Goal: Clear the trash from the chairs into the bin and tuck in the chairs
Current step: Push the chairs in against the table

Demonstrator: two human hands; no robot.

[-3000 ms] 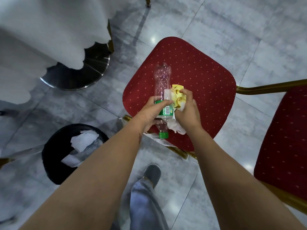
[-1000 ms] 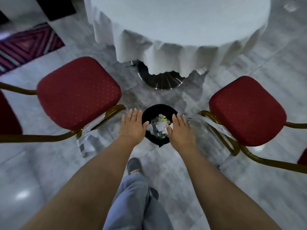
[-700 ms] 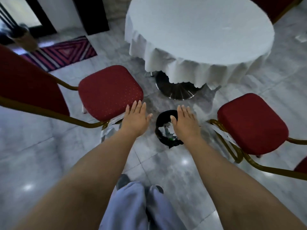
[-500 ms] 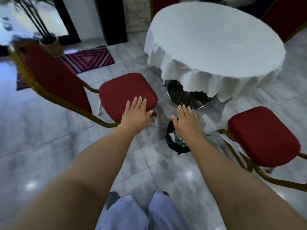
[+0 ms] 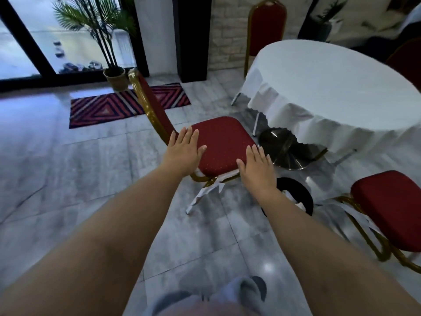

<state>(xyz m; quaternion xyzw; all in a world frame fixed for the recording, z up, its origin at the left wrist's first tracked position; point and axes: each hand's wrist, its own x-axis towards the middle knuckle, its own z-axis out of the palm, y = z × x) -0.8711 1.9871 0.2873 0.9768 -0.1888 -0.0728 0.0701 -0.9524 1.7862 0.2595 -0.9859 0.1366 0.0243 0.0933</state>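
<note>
Empty hands over the left chair

Left hand [image 5: 183, 151] and right hand [image 5: 256, 168] are spread flat over the chair [image 5: 222, 144]; trash apparently sits in the bin [image 5: 306, 197], which a careless shove might topple.

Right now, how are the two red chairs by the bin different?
The left chair shows its whole seat and tall gold-framed back; the right chair is cut off by the picture's edge, no back visible. Both open hands are held toward the left chair, none toward the right. Both have red dotted seats, gold frames.
</note>
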